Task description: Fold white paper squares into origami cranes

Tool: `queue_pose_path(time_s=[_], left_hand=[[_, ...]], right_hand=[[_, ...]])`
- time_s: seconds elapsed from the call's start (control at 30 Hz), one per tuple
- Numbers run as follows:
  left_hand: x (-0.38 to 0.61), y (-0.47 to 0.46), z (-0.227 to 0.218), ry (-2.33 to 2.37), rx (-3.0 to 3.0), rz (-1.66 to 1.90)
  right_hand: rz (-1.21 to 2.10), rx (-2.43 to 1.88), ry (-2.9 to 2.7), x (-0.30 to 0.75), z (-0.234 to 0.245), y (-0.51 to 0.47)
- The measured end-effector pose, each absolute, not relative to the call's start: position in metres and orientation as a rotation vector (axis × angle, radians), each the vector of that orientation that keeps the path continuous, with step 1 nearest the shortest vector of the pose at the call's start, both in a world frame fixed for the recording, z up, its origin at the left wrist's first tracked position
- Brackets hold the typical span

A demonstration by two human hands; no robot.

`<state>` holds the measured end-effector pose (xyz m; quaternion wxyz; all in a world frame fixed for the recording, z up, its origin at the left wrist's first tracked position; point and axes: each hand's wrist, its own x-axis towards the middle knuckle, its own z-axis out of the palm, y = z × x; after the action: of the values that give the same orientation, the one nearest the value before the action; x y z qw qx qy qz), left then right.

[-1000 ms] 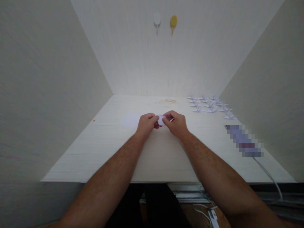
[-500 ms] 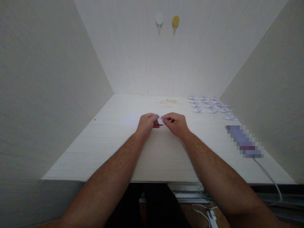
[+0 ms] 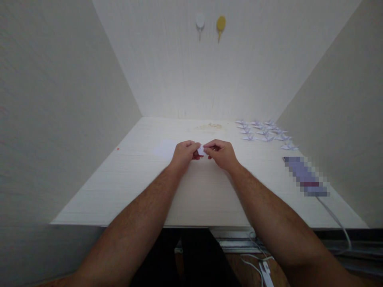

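Note:
A small piece of folded white paper (image 3: 200, 150) is pinched between my two hands above the middle of the table. My left hand (image 3: 186, 153) grips its left side, thumb on top and fingers curled beneath. On the right side, my right hand (image 3: 220, 152) presses the paper between thumb and forefinger. Much of the paper is covered by my fingers, so its exact shape cannot be made out. Beside my left hand, a pale stack of paper sheets (image 3: 164, 148) lies on the table.
Several white paper cranes (image 3: 267, 137) stand in rows at the back right of the white table (image 3: 206, 191). A blurred-out phone-like device (image 3: 305, 175) with a cable (image 3: 333, 217) lies at the right. White and yellow hooks (image 3: 221, 24) are on the back wall.
My right fingertips have closed in on the paper's upper edge and moved slightly left, so less of the paper shows. The whole view has shifted slightly.

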<state>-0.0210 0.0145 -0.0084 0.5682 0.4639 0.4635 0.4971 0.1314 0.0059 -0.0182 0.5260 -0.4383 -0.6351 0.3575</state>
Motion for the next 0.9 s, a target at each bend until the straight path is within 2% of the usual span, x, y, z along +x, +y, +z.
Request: queue_pose_path(time_s=[0.3,0.9], left_hand=[[-0.0203,0.0131,-0.0073,1.076,1.11,1.179],[-0.0206,0.0157,-0.0133,1.131,1.304,1.219]], right_hand=[[1.033,-1.05,-1.369,0.1285,-0.0115,0.0056],[1.033,-1.092,-1.389,0.1291,-0.0117,0.0077]])
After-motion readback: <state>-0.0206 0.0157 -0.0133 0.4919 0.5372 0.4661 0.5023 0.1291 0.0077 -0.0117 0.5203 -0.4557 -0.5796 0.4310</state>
